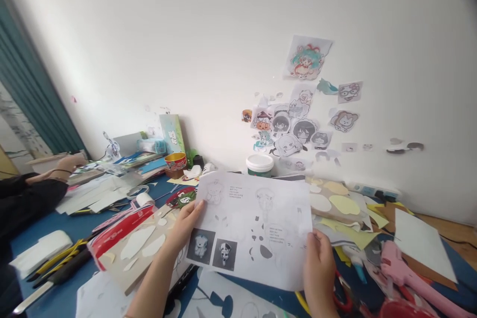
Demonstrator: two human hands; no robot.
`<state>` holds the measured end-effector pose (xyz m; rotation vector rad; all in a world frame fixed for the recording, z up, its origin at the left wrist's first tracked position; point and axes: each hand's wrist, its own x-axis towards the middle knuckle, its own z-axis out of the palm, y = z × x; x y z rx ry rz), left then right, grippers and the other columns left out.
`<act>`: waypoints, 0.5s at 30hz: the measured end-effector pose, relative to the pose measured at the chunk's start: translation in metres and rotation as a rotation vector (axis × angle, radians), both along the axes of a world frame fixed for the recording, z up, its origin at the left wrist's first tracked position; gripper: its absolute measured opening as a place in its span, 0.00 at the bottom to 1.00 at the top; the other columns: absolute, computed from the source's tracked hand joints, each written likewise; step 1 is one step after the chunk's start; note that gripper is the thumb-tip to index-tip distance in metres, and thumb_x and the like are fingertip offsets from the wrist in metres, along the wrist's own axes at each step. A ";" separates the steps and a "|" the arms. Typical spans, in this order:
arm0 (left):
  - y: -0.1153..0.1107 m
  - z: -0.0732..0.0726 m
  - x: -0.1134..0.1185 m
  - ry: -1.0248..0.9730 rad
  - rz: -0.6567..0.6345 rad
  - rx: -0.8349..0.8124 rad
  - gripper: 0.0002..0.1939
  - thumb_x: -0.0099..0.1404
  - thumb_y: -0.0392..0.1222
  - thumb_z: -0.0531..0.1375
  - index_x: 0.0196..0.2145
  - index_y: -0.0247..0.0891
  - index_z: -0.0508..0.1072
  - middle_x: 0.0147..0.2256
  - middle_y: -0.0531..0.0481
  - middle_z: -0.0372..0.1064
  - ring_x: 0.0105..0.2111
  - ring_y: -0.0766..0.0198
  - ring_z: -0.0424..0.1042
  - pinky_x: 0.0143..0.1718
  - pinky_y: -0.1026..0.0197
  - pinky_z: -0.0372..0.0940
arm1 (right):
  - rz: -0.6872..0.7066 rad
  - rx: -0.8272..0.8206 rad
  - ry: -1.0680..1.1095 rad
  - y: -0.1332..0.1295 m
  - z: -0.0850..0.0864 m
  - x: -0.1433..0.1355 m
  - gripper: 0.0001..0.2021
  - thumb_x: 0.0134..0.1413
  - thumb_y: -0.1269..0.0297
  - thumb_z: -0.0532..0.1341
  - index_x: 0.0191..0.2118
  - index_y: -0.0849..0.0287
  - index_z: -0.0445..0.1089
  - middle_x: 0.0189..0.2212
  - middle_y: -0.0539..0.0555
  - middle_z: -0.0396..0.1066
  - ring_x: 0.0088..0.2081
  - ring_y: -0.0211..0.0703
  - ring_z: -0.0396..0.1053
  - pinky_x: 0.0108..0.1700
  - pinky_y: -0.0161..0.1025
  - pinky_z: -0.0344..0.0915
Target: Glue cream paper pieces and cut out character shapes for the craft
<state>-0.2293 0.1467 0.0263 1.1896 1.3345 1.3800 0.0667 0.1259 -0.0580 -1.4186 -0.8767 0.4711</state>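
A white printed sheet of paper (246,223) is held up over the table between my two hands. It carries faint pencil-like figures, small blocks of text, black patches and two dark photo prints at its lower left. My left hand (188,221) pinches the sheet's left edge, thumb in front. At the right edge, my right hand (319,258) grips it with the thumb on top and the fingers mostly behind. Below the sheet lies another printed sheet (208,303) with dark shapes, partly covered.
Left are a cardboard piece with cut paper shapes (139,246), a yellow-black cutter (63,263) and another person's hand (70,163). Right are a pink glue gun (410,276), red-handled scissors (341,293) and cut yellow paper (345,204). A white-lidded tub (260,163) stands behind.
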 end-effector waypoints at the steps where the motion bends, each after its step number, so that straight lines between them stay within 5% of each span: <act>1: 0.000 -0.001 0.001 -0.015 -0.001 -0.001 0.24 0.48 0.61 0.63 0.33 0.36 0.73 0.24 0.49 0.73 0.25 0.60 0.71 0.25 0.62 0.66 | -0.009 0.000 0.001 -0.001 0.001 0.000 0.18 0.49 0.47 0.50 0.37 0.57 0.62 0.35 0.63 0.72 0.39 0.55 0.69 0.37 0.44 0.63; 15: -0.006 0.002 0.006 -0.103 -0.009 -0.141 0.24 0.51 0.59 0.62 0.38 0.36 0.72 0.27 0.47 0.75 0.28 0.56 0.74 0.26 0.60 0.67 | -0.126 -0.085 0.128 -0.001 0.020 -0.006 0.25 0.39 0.41 0.53 0.36 0.59 0.62 0.34 0.60 0.68 0.38 0.54 0.65 0.36 0.43 0.60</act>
